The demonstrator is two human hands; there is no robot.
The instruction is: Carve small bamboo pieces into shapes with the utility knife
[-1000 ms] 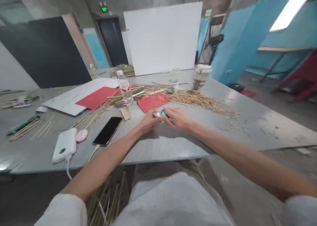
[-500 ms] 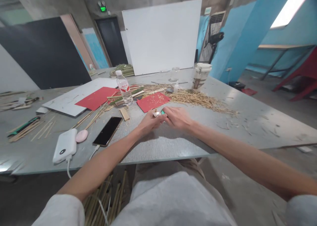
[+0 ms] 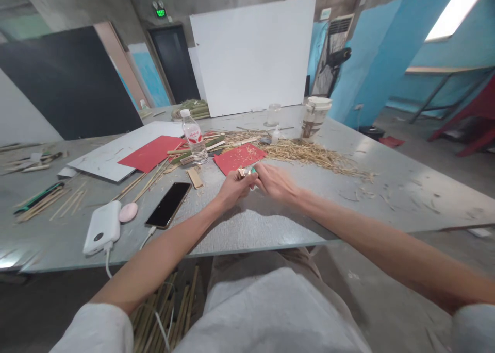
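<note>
Table (image 3: 286, 219): A gray worktop stretches beneath the fingers and out to both sides, its layout unchanged from half a second earlier.
White board (image 3: 255, 56): It stands upright well beyond the fingers, bare of any readable lettering.
Straw pile (image 3: 309, 154): Loose stalks spread beyond the fingers and to their right, just as before.
Exit sign (image 3: 160, 13): Far beyond the fingers and to their left, it glows green; the lower line reads "EXIT," while the upper characters are too small to make out.
Red sheet (image 3: 236, 160): Strewn with pale shavings (image 3: 249, 150), it lies just beyond the fingers, unmoved.
Water bottle (image 3: 196, 138): Upright, beyond the fingers and to their left, it carries a red-and-white label whose characters are too blurred to read.
Lidded cup (image 3: 315, 118): Beyond the fingers to the right, it bears illegible brown print.
Right hand (image 3: 276, 182): Slightly blurred, its fingers curl against the left; whether they pinch anything cannot be told.
Left hand (image 3: 232, 189): Thumb and forefinger clamp a silvery piece (image 3: 243, 173).
Phone (image 3: 169, 204): It lies left of the fingers, screen dark.
Teal bit (image 3: 254, 171): Between both hands' fingertips, it sits slightly nearer the sheet than half a second ago.
</note>
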